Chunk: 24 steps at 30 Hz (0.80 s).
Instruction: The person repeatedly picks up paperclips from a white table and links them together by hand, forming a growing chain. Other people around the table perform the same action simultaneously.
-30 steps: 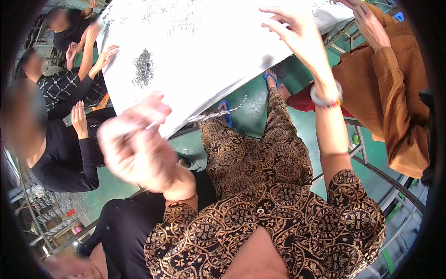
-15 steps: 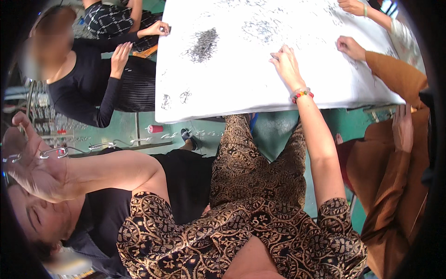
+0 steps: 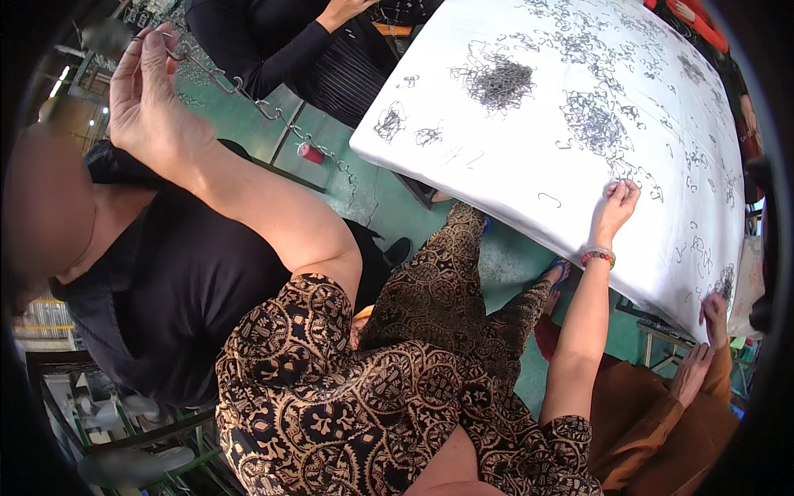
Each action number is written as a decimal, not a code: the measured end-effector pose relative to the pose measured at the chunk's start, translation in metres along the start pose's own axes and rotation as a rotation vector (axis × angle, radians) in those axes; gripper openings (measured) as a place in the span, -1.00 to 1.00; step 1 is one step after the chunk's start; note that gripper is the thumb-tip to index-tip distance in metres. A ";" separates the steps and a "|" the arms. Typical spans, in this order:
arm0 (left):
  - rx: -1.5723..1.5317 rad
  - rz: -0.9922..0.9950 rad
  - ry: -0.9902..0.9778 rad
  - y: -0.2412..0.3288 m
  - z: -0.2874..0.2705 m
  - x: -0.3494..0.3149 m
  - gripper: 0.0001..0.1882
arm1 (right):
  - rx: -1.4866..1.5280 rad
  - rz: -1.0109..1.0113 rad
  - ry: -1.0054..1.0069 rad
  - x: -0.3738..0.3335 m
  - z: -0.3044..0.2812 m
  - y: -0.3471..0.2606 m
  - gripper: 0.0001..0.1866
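My left hand is raised high on the left. Its thumb and fingers pinch the end of a chain of metal hooks, which hangs down in a slant to the right. Over the white table my right hand has its fingers drawn together at the near edge of scattered hooks; what they hold, if anything, is too small to make out. Left of this hand lies one loose hook. Beyond it spreads a pile of dark metal hooks, with a denser pile farther left.
The white-covered table fills the upper right. A person in black is close on my left, and another sits beyond. Someone in brown sleeves is on my right, hands at the table's corner. A red spool-like thing shows beneath the chain.
My view has swung, bringing more of the table into sight. My left hand appears higher, with the chain hanging from it. My right hand's fingers, earlier partly stretched, are now drawn together by the hooks.
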<state>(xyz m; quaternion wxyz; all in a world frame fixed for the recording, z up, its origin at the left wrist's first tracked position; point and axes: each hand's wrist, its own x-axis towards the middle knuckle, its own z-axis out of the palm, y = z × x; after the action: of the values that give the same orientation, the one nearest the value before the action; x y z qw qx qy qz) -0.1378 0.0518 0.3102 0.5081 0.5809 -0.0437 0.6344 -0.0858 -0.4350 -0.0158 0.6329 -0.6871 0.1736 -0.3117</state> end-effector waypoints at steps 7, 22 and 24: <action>0.102 0.014 -0.001 -0.027 -0.017 -0.001 -0.85 | 0.004 -0.024 -0.003 0.005 -0.005 0.003 -0.81; 0.079 -0.425 0.056 -0.101 -0.057 -0.024 -0.57 | -0.152 -0.042 -0.060 0.032 -0.020 0.037 -0.77; 0.009 -0.380 0.107 -0.105 -0.057 -0.030 -0.59 | -0.199 -0.060 -0.072 0.033 -0.019 0.040 -0.79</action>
<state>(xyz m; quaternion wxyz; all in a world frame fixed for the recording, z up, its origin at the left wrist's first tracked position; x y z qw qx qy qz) -0.1100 0.1217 0.2121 0.6177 0.5462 0.0967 0.5574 -0.0672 -0.4762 -0.0477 0.5576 -0.7624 0.1602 -0.2868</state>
